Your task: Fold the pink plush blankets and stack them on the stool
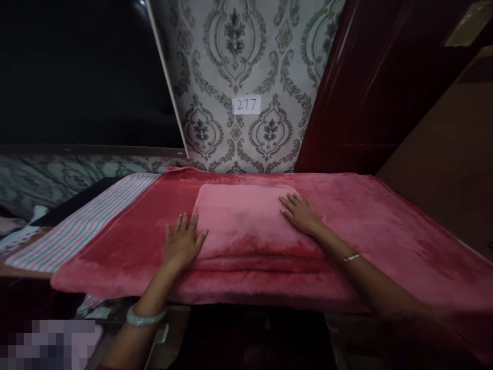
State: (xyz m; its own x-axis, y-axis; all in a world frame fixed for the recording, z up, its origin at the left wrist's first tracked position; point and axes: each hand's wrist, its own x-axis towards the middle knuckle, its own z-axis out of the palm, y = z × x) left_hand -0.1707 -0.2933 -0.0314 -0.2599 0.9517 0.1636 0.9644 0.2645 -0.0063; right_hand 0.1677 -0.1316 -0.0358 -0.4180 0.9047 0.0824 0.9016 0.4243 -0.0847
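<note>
A folded pink blanket (242, 216), plush and roughly rectangular, lies flat with its layered folds toward me. Beneath it spreads a larger red-pink plush cloth (365, 226) that covers the table and hangs over its front edge. My left hand (183, 241) rests at the folded blanket's left edge, fingers spread, thumb on the pink surface. On the blanket's upper right corner lies my right hand (300, 211), flat with fingers stretched out. Neither hand grips anything.
A striped cloth (96, 216) shows at the left of the table. Behind stand a dark screen (84, 72), a patterned wall with a paper label (246, 105) reading 277, and a dark red glossy panel (365, 77). A brown board (447, 154) borders the right.
</note>
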